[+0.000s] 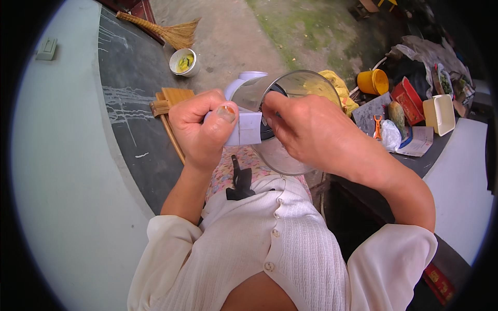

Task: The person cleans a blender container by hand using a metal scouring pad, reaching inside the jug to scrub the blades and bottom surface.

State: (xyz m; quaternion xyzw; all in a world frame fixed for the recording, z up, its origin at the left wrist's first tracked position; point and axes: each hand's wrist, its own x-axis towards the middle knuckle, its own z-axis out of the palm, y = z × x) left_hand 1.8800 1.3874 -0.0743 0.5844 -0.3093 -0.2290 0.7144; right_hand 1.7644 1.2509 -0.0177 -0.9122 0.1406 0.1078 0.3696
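A small kitchen appliance with a clear jar (323, 83) and pale lavender plastic parts is held before my body, its wide open end turned right. My left hand (206, 128) is closed around the lavender handle (244, 129), thumb on top. My right hand (311, 128) reaches across the jar, its bent fingertips together at the dark part near the handle. Whether those fingertips pinch something cannot be seen. The lavender base end (237, 83) points away to the left, partly behind my left hand.
Ahead lie a straw broom (175, 33) and a white bucket (184, 63) with yellow contents. A wooden stool (177, 94) stands left. At right are a yellow bucket (372, 81), a red container (407, 100), a cream basin (439, 114), an orange peeler (377, 126) and a gourd (396, 116).
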